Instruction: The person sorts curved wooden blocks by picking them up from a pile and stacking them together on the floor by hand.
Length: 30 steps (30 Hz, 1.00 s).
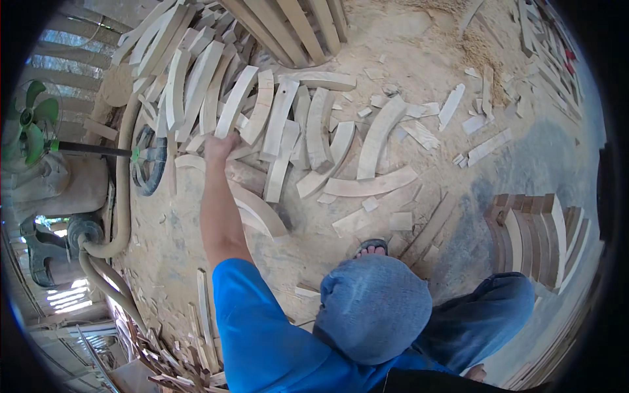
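Note:
My left arm, in a blue short sleeve, stretches forward to a heap of curved wooden pieces. My left hand [221, 145] is closed around the lower end of a pale curved wooden piece [237, 101]. Just right of it lie another curved piece with a reddish line [257, 108] and a straighter board [280, 121]. Nearer to me, a curved piece [259, 208] rests on the floor below the heap. My right hand is out of view.
A stack of curved wooden pieces [527, 236] stands at the right. A green-bladed fan [31, 124] and a thick hose [123, 196] are at the left. Upright boards [288, 29] stand at the back. Offcuts and sawdust litter the floor around my sandalled foot [372, 247].

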### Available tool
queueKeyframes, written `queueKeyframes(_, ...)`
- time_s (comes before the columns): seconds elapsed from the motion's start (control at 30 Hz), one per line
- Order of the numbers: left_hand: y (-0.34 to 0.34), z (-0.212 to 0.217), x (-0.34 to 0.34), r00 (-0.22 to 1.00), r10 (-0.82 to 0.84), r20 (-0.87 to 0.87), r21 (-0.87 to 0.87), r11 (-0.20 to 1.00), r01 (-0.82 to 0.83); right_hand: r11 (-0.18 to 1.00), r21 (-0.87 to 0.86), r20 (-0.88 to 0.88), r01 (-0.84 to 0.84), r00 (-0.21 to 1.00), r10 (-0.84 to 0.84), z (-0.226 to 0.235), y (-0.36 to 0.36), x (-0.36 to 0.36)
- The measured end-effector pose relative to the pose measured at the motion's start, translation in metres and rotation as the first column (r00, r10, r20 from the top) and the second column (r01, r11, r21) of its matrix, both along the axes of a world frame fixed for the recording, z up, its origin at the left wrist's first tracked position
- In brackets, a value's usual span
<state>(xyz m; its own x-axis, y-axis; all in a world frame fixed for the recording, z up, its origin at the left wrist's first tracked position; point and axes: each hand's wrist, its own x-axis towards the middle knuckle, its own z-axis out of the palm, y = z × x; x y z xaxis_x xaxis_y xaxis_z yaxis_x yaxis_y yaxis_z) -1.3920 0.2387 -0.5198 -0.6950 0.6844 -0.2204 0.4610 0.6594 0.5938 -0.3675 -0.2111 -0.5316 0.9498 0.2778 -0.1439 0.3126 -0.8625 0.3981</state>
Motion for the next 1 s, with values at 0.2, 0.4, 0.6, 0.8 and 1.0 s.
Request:
queueKeyframes(0.2, -0.021, -0.030, 0.039, 0.993, -0.118, -0.018, 0.068, 0.991, 0.119, 0.995, -0.066, -0.085, -0.075, 0.994, 0.069, 0.062, -0.027, 0.023)
queueKeyframes(0.4, -0.100, 0.006, 0.096, 0.927, -0.144, 0.346, 0.250, 0.967, 0.056, 0.987, 0.140, 0.244, -0.080, 0.969, 0.044, 0.106, 0.073, -0.005)
queueKeyframes(0.6, -0.139, 0.037, 0.158, 0.714, -0.107, 0.692, 0.347, 0.916, -0.200, 0.484, 0.746, 0.401, -0.458, 0.889, 0.223, 0.234, 0.303, -0.145)
queueKeyframes(0.8, -0.119, 0.062, 0.251, 0.374, -0.398, 0.838, 0.455, 0.887, -0.075, 0.586, 0.771, -0.580, -0.249, 0.103, 0.808, 0.187, 0.469, -0.483)
queueKeyframes(1.0, 0.012, 0.072, 0.233, 0.900, -0.431, -0.070, 0.295, 0.853, 0.431, 0.729, 0.262, -0.624, 0.632, -0.465, 0.628, 0.088, 0.468, -0.555)
